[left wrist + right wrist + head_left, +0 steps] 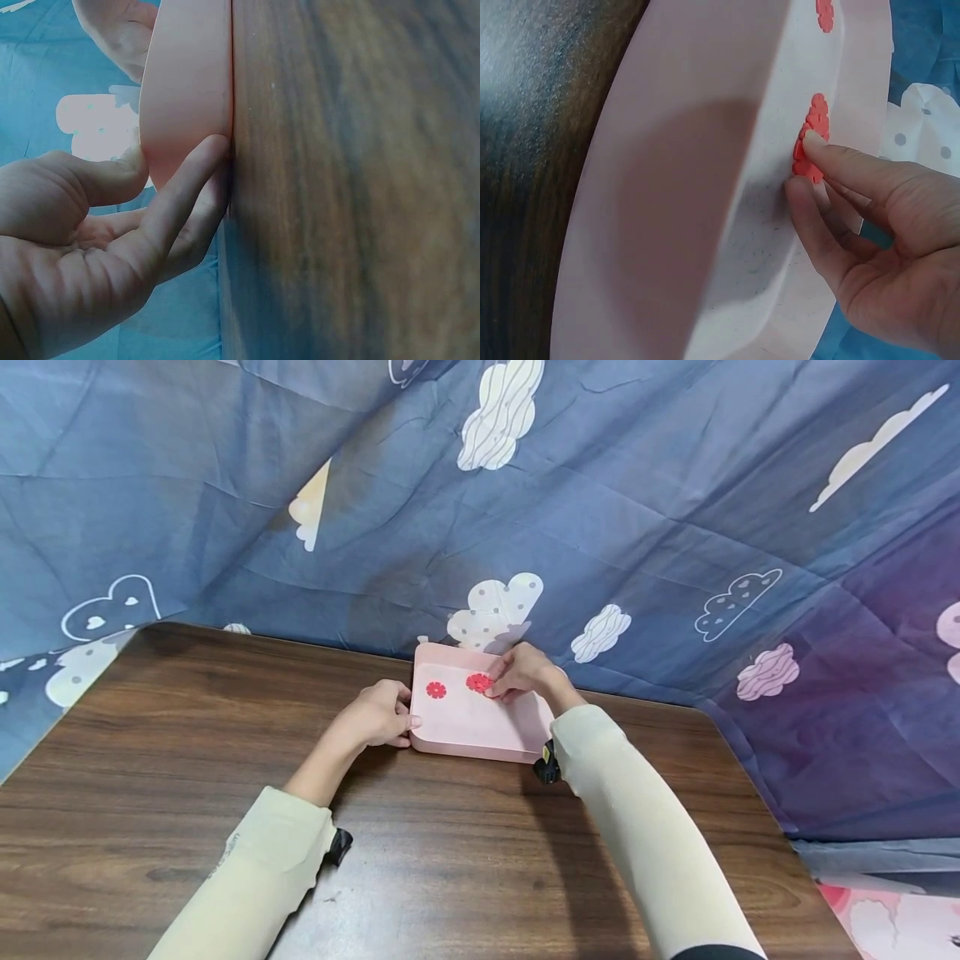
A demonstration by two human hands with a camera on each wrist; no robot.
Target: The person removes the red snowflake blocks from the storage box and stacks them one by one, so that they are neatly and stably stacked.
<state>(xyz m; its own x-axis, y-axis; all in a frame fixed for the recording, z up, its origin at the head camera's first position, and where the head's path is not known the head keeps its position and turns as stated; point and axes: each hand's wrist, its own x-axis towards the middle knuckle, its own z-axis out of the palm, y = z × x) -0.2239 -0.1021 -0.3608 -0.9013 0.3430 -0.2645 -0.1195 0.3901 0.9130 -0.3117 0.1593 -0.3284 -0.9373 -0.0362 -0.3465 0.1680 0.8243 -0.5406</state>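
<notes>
A shallow pink tray (465, 727) sits near the far edge of the table. My left hand (378, 714) holds its left end, thumb at the rim and fingers along the outer wall (187, 82). Inside the tray, my right hand (525, 672) pinches a red notched plastic disc (801, 154) between thumb and fingers. That disc overlaps other red flower-shaped pieces (477, 682) lying beneath it on the tray floor; how they join is partly hidden by the fingertips. Another red notched disc (437, 690) lies flat by itself further left in the tray.
The tray stands on a brown wood-grain table (420, 852). Close behind the table's far edge hangs a blue cloth (360, 568) printed with clouds. The right forearm (637, 810) reaches over the tray's right end and hides part of it.
</notes>
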